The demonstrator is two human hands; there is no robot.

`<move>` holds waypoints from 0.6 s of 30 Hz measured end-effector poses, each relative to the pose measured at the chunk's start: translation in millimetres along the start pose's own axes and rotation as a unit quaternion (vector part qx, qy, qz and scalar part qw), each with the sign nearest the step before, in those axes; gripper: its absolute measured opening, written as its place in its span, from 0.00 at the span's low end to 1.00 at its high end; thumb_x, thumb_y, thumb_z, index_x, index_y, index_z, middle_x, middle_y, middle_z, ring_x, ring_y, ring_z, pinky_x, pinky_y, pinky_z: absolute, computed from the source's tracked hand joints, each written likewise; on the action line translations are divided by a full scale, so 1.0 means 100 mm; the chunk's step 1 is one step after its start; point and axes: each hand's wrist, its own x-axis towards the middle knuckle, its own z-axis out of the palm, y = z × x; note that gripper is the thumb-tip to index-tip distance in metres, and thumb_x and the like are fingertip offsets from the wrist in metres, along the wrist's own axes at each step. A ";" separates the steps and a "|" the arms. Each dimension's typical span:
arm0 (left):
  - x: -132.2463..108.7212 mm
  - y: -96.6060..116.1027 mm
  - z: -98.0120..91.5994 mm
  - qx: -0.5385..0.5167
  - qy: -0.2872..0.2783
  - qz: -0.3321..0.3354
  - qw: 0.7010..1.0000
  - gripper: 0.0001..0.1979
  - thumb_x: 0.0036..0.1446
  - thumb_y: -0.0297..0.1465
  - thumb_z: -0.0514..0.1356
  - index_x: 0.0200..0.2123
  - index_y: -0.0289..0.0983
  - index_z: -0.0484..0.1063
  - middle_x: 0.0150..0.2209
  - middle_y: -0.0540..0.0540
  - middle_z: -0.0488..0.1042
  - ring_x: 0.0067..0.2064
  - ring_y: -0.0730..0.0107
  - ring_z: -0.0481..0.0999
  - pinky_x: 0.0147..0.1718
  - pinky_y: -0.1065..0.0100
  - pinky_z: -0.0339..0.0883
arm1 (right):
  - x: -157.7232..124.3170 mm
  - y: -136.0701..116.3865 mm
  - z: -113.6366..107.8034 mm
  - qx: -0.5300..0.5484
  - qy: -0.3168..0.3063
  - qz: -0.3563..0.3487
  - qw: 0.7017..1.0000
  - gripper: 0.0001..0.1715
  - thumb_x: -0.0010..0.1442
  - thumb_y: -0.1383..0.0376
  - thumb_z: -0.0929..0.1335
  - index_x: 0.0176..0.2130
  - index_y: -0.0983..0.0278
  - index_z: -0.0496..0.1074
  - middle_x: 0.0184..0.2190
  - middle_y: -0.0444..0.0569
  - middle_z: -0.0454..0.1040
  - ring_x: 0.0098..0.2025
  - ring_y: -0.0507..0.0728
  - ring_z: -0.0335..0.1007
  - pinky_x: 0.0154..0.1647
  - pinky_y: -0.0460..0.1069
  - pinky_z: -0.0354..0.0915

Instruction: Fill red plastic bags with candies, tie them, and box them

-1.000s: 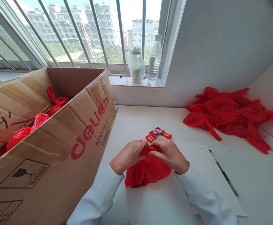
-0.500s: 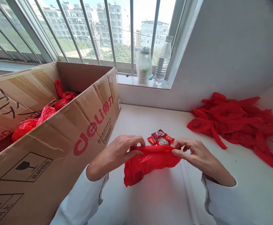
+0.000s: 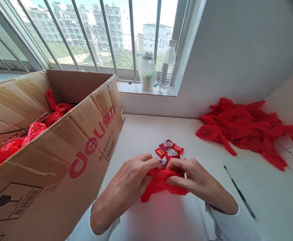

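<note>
Head: hands (image 3: 133,175) (image 3: 195,177) half-closed on red fabric (image 3: 158,183)

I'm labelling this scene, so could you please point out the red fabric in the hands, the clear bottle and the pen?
Red fabric (image 3: 159,181): head view, middle of its visible surface.
Clear bottle (image 3: 165,69): head view, middle of its body.
Pen (image 3: 239,191): head view, mid-barrel.

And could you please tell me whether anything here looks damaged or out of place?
Only minor wear stands out: the cardboard box at left has creases and a pale scuff on its near side, suggesting rough handling. I see nothing spilled.
</note>
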 end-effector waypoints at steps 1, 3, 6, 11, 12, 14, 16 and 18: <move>-0.03 0.00 -0.05 0.005 0.016 -0.005 1.000 0.11 0.53 0.17 0.47 0.28 0.39 0.60 0.30 0.55 0.63 0.28 0.77 0.61 0.26 0.73 0.53 | -0.03 0.00 -0.05 0.001 0.027 0.004 1.000 0.10 0.60 0.64 0.64 0.27 0.64 0.63 0.24 0.40 0.64 0.26 0.48 0.56 0.25 0.45 0.52; -0.10 -0.01 -0.17 0.004 0.062 -0.007 0.998 0.11 0.52 0.17 0.49 0.27 0.39 0.61 0.28 0.56 0.65 0.28 0.77 0.62 0.27 0.74 0.54 | -0.12 0.03 -0.19 -0.003 0.094 0.017 0.995 0.13 0.62 0.60 0.63 0.28 0.64 0.62 0.23 0.40 0.62 0.26 0.48 0.55 0.24 0.45 0.51; -0.24 0.00 -0.31 -0.011 0.107 0.018 0.994 0.09 0.53 0.19 0.52 0.28 0.39 0.62 0.28 0.57 0.67 0.28 0.79 0.65 0.26 0.76 0.56 | -0.25 0.11 -0.39 -0.007 0.162 0.034 0.986 0.16 0.63 0.55 0.63 0.30 0.63 0.63 0.25 0.41 0.63 0.26 0.50 0.58 0.24 0.45 0.54; -0.41 0.11 -0.39 0.014 0.040 0.076 0.996 0.07 0.61 0.24 0.51 0.31 0.40 0.63 0.33 0.55 0.69 0.32 0.78 0.68 0.31 0.76 0.60 | -0.42 0.12 -0.51 -0.033 0.186 0.004 0.982 0.09 0.61 0.59 0.65 0.40 0.60 0.64 0.34 0.45 0.71 0.32 0.53 0.67 0.29 0.47 0.63; -0.43 0.14 -0.39 0.017 0.037 0.082 0.996 0.07 0.62 0.25 0.51 0.32 0.40 0.63 0.33 0.54 0.68 0.32 0.77 0.68 0.31 0.75 0.60 | -0.45 0.08 -0.51 -0.048 0.213 -0.003 0.976 0.11 0.60 0.61 0.65 0.43 0.59 0.64 0.37 0.46 0.71 0.34 0.53 0.68 0.31 0.48 0.65; -0.45 0.18 -0.40 0.010 0.033 0.088 0.996 0.07 0.61 0.24 0.52 0.31 0.40 0.62 0.33 0.54 0.68 0.32 0.77 0.68 0.31 0.75 0.60 | -0.52 0.00 -0.47 -0.074 0.277 -0.019 0.958 0.17 0.59 0.64 0.66 0.49 0.58 0.63 0.42 0.48 0.71 0.39 0.55 0.70 0.33 0.49 0.67; -0.47 0.21 -0.40 -0.013 0.023 0.089 0.996 0.07 0.60 0.23 0.53 0.31 0.40 0.61 0.32 0.54 0.67 0.32 0.77 0.67 0.30 0.75 0.60 | -0.59 -0.08 -0.42 -0.082 0.331 -0.057 0.938 0.21 0.58 0.65 0.67 0.52 0.56 0.63 0.45 0.50 0.71 0.42 0.57 0.71 0.36 0.50 0.69; -0.49 0.22 -0.40 -0.050 0.004 0.100 0.994 0.09 0.59 0.21 0.53 0.31 0.41 0.60 0.32 0.54 0.67 0.32 0.76 0.67 0.30 0.74 0.61 | -0.65 -0.15 -0.35 -0.083 0.370 -0.111 0.919 0.22 0.58 0.67 0.67 0.53 0.55 0.64 0.47 0.50 0.70 0.45 0.57 0.70 0.42 0.52 0.69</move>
